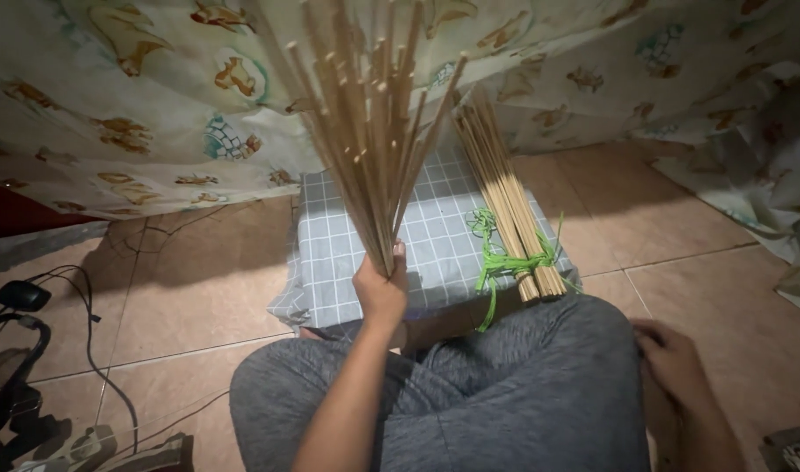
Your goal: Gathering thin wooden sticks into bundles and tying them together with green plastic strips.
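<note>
the left hand [380, 288] has its grip clamped on a fanned bunch of thin wooden sticks [365, 122] — upright. just right of it lies a green-tied stick bundle [505, 205]; the right hand [675, 358] rests on the grey-trousered leg [522, 393], its grip unclear.

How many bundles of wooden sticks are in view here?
2: a loose fanned bundle gripped upright in the left hand, and a green-tied bundle lying on the checked cushion. More may be hidden.

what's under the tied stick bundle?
The tied stick bundle, bound with green string, lies on a grey checked cloth draped over something low on the tiled floor. What the cloth covers is hidden. The bundle's near end overhangs toward the person's grey-clad knee.
</note>
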